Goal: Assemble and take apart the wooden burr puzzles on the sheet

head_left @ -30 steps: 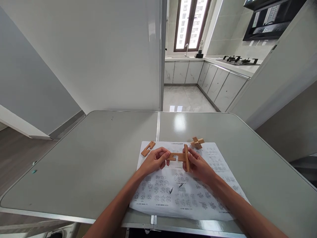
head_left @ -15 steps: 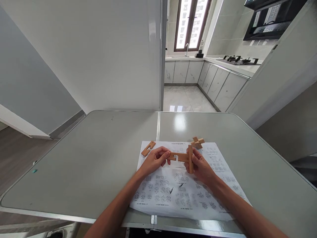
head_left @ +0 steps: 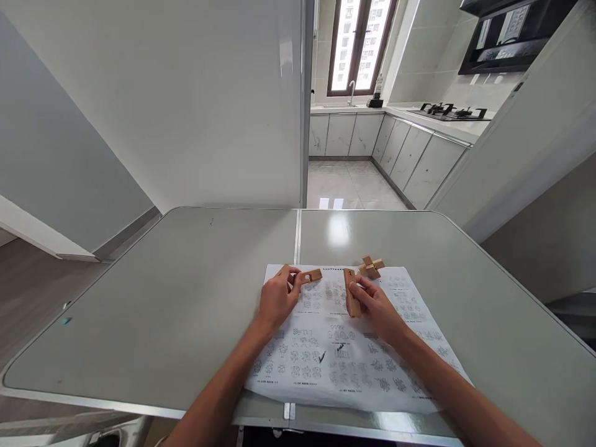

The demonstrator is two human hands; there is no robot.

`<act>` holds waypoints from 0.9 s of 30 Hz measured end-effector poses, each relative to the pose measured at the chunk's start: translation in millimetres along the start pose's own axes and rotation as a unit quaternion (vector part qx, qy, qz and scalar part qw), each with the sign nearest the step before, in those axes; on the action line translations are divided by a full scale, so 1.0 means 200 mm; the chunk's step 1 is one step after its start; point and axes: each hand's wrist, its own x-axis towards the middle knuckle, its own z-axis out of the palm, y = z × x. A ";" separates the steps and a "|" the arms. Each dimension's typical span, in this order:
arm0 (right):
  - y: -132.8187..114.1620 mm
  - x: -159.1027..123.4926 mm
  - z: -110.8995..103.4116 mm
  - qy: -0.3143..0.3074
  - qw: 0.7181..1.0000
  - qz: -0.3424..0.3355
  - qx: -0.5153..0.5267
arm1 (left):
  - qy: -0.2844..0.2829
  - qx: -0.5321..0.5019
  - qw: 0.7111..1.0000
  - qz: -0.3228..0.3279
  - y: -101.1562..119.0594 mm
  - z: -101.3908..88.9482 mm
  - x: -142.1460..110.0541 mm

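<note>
Wooden pieces have just come apart: the slotted block [head_left: 315, 275] has slid out of the numbered block [head_left: 350, 287] and shifted left and farther back, so the two are no longer joined. Left hand [head_left: 275, 302] pinches the slotted one, right hand [head_left: 378, 310] grips the numbered one, roughly upright in view, above the paper sheet's [head_left: 326, 391] far half; both plain light brown.

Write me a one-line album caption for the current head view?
Two hands hold notched wooden pieces above a printed sheet, an interlocked wooden cross beside the right one.
</note>
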 end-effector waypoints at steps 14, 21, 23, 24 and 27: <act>-0.03 -0.02 0.06 0.012 0.991 -0.031 -0.131 | -0.051 0.094 0.994 0.000 0.02 0.01 0.00; 0.02 -0.02 0.06 0.049 0.941 -0.125 -0.312 | -0.063 0.102 0.992 0.032 0.01 0.03 -0.02; 0.03 -0.02 0.07 0.059 0.921 -0.145 -0.356 | -0.065 0.106 0.991 0.042 0.01 0.04 -0.03; 0.04 -0.03 0.07 0.062 0.912 -0.152 -0.376 | -0.068 0.107 0.991 0.049 0.01 0.04 -0.03; 0.05 -0.03 0.07 0.070 0.885 -0.162 -0.430 | -0.086 0.108 0.987 0.077 0.02 0.04 -0.04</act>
